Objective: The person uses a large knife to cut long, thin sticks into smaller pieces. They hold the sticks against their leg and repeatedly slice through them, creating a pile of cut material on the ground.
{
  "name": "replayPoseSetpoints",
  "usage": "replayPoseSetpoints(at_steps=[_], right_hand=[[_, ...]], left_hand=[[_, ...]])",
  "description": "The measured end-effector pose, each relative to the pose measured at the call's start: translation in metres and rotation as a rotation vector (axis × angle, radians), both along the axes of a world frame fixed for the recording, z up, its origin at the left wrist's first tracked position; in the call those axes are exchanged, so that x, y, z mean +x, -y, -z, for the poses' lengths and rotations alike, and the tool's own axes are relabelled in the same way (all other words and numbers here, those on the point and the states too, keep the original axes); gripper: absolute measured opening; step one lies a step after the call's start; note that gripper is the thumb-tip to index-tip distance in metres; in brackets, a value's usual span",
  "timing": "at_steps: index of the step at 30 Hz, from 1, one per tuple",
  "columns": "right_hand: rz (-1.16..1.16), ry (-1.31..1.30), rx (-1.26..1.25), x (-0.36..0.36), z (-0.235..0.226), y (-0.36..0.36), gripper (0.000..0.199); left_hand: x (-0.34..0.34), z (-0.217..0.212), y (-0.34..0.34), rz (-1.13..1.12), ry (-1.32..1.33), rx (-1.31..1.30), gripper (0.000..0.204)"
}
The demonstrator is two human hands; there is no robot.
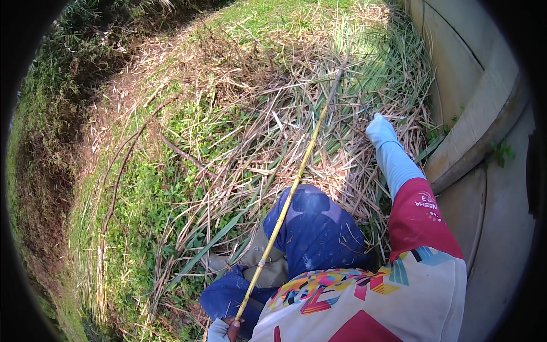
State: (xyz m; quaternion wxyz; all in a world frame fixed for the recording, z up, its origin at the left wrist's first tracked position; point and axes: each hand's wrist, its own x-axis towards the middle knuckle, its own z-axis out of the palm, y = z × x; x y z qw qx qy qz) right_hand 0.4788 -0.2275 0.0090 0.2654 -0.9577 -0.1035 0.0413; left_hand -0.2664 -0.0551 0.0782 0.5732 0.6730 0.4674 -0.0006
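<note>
My left hand (pixel 228 327), at the lower edge in a pale sleeve, grips the near end of a long yellow cane stalk (pixel 296 176). The stalk runs up and to the right across my bent knee in dark blue trousers (pixel 319 228), and its thin tip lies over the dry leaves. My right hand (pixel 379 130), in a light blue glove, reaches out to the right into a heap of dry straw-coloured cane leaves (pixel 319 114). Whether its fingers close on any leaves cannot be told.
A concrete wall with a ledge (pixel 484 114) curves along the right side. Green grass and weeds (pixel 154 188) cover the ground on the left, with thin brown stems (pixel 122 171) lying across it. A shaded bank rises at far left.
</note>
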Motion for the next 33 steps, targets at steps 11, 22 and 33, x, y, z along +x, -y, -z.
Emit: replayPoseSetpoints(at_steps=[11, 22, 33], right_hand=[[-0.250, -0.049, 0.199, -0.165, 0.051, 0.037, 0.037], [-0.398, -0.034, 0.011, -0.186, -0.001, 0.040, 0.026], [-0.652, 0.077, -0.316, -0.163, -0.020, 0.022, 0.021]], left_hand=[[0.087, -0.028, 0.001, 0.103, -0.093, -0.354, 0.032], [0.221, 0.038, -0.015, 0.135, 0.097, -0.568, 0.034], [0.176, -0.003, 0.000, 0.414, -0.109, 1.003, 0.021]])
